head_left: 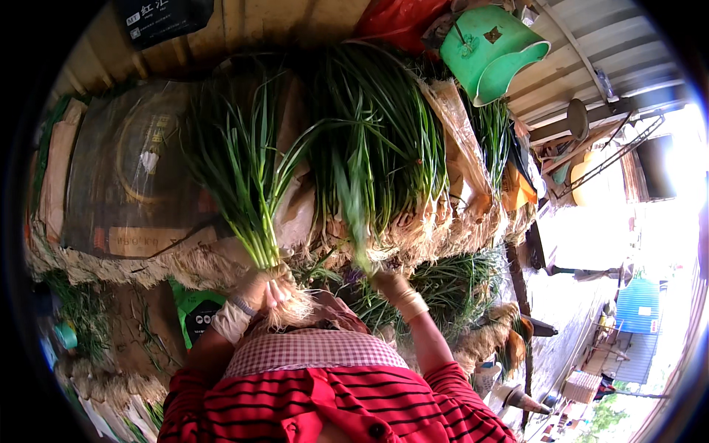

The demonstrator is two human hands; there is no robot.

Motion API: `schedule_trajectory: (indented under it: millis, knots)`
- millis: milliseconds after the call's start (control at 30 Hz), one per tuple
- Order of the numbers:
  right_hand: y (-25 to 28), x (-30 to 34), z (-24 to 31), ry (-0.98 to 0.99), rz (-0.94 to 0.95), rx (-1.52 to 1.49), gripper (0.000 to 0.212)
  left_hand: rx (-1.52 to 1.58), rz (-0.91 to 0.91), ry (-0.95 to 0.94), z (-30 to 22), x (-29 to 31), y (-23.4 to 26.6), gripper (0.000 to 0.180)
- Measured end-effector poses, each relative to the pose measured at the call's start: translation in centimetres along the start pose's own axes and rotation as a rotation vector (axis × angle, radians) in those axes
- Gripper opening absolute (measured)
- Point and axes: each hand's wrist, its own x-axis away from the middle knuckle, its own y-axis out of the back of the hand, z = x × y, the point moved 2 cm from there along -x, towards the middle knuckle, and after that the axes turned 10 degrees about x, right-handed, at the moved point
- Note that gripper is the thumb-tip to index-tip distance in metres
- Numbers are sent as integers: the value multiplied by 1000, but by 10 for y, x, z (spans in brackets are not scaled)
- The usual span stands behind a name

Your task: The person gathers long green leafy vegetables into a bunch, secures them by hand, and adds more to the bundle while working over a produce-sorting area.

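Note:
My left hand is closed round the base of a bunch of green garlic. Its long leaves fan away from me, and its pinkish stem ends and pale stringy roots hang over my fingers. To the right, my right hand grips a single green garlic stalk, smeared by motion. Beyond it, a large pile of green garlic lies with roots toward me. Both wrists wear pale cuffs. A checked apron covers my lap.
At left, a dark plastic-covered bundle lies on the root-edged stack. A green plastic container sits at the far right. Loose trimmed leaves are heaped below the pile. A green bag rests near my left arm. Corrugated metal walls stand behind.

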Motion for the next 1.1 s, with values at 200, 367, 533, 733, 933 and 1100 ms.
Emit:
schedule_trajectory:
  millis: [200, 367, 533, 733, 933, 1100]
  knots:
    - [-3, 57, -62, -554, -108, 545, 33, -101, 101, -102, -9, 4, 6, 25]
    - [61, -30, 68, -347, -488, -72, 32, 47, 46, 134, 14, -22, 6, 21]
    - [61, -42, 130, -59, -180, -854, 24, 70, 43, 23, 8, -17, -3, 20]
    - [63, -36, 72, -200, -448, -595, 21, -90, -52, 95, 3, -10, 12, 27]
    - [20, 4, 122, 319, -270, -182, 25, -91, -66, 199, 0, -7, 3, 18]
    - [20, -11, 171, 236, -136, -292, 28, -68, 79, 179, 11, -18, 0, 21]
